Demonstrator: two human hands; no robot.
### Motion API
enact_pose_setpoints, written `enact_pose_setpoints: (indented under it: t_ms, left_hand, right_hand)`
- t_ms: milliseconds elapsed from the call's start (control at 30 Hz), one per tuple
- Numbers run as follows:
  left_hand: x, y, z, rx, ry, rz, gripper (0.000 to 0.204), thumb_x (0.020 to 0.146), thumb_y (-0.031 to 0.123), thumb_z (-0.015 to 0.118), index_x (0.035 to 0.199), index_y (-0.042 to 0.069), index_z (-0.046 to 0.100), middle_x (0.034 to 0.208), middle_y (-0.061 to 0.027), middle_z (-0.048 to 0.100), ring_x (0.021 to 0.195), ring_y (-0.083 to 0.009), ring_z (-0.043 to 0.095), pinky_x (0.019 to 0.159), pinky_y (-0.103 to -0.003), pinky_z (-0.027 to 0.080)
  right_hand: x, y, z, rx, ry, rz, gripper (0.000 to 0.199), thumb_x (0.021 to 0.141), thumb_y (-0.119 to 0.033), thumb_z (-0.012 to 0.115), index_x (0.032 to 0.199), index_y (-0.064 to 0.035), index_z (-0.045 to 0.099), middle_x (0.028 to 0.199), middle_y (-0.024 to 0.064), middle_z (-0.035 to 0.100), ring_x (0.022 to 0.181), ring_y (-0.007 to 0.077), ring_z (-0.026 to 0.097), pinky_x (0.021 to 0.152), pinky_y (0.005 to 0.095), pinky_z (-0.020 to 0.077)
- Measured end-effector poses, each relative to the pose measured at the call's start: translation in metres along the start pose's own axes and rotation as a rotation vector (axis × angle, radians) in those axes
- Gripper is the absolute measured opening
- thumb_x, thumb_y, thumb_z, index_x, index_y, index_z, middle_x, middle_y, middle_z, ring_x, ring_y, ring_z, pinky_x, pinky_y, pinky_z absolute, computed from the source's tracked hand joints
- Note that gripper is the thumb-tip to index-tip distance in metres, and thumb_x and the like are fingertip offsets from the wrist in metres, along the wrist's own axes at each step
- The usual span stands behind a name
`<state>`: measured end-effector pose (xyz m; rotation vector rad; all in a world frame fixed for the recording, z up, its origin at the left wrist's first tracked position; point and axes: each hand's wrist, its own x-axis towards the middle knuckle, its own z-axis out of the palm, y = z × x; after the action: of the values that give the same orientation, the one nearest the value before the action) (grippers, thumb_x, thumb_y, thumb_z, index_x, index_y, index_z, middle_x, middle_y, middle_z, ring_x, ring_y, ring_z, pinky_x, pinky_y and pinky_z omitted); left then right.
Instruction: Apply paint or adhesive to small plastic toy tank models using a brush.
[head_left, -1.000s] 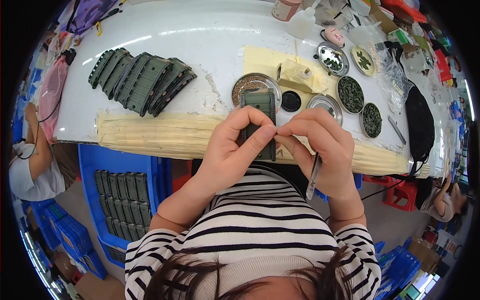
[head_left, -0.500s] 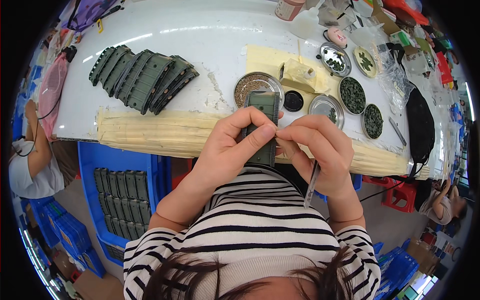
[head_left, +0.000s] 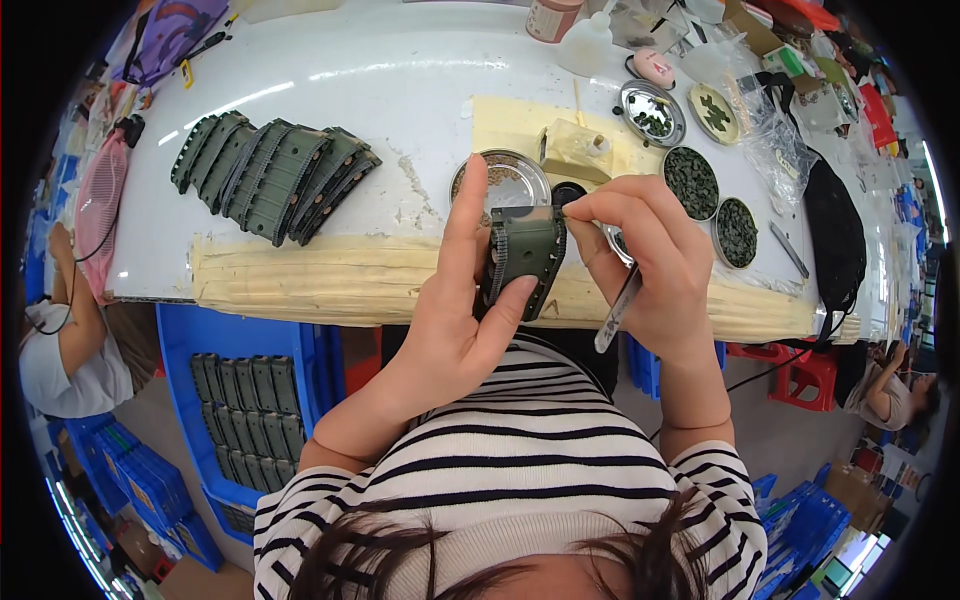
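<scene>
My left hand point(head_left: 455, 310) grips a dark green plastic part point(head_left: 528, 245) with toothed edges, upright over the table's front edge. Its thumb lies across the part, and its index finger points up and away. My right hand point(head_left: 655, 265) pinches at the part's upper right corner; whether a tiny piece sits between the fingertips I cannot make out. Metal tweezers point(head_left: 620, 308) are tucked in the right palm, angled down toward me. Just beyond the part is a round metal dish point(head_left: 530, 168) of small brown bits.
Similar green parts point(head_left: 275, 180) lie stacked at left. Dishes of small dark green pieces point(head_left: 690, 183) stand at right, near a cream-wrapped block point(head_left: 572, 150) and another metal tool point(head_left: 790, 250). A blue crate point(head_left: 185, 390) at lower left holds rows of green parts. Other people sit at both sides.
The green part has been tilted and turned in my left hand, whose index finger has lifted off it. My right fingertips have moved up to its upper corner.
</scene>
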<state>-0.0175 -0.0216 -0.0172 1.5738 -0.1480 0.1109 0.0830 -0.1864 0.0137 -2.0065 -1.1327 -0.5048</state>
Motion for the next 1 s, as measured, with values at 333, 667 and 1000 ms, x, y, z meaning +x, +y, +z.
enact_pose_setpoints:
  t_ms: [333, 667, 1000]
  left_hand:
    - [-0.002, -0.001, 0.002, 0.028, 0.015, -0.011, 0.075, 0.092, -0.001, 0.052, 0.154, 0.001, 0.010, 0.143, -0.0253, 0.042, 0.119, -0.0306, 0.056, 0.098, -0.033, 0.043]
    - [-0.002, -0.004, 0.003, 0.077, -0.030, 0.042, 0.070, 0.095, -0.005, 0.045, 0.154, 0.000, 0.007, 0.137, -0.0148, 0.044, 0.116, -0.0162, 0.052, 0.097, -0.030, 0.047]
    - [0.007, 0.006, 0.004, -0.427, -0.012, -0.184, 0.064, 0.097, -0.001, 0.045, 0.153, 0.004, 0.013, 0.134, -0.0172, 0.049, 0.108, -0.0183, 0.058, 0.093, -0.033, 0.050]
  right_hand:
    - [-0.005, 0.000, -0.001, -0.061, -0.052, -0.051, 0.029, 0.069, 0.003, 0.068, 0.096, -0.0023, 0.062, 0.084, 0.0063, 0.059, 0.068, 0.0227, 0.059, 0.057, 0.0321, 0.0460]
    - [-0.012, -0.005, -0.003, 0.004, -0.076, -0.007, 0.027, 0.071, 0.001, 0.069, 0.097, -0.0001, 0.062, 0.087, 0.0093, 0.059, 0.069, 0.0252, 0.061, 0.058, 0.0332, 0.0485]
    - [-0.047, 0.043, -0.079, -0.273, 0.113, 0.574, 0.007, 0.087, -0.002, 0.068, 0.093, 0.0005, 0.067, 0.077, 0.0048, 0.060, 0.060, 0.0082, 0.045, 0.054, 0.0236, 0.0351]
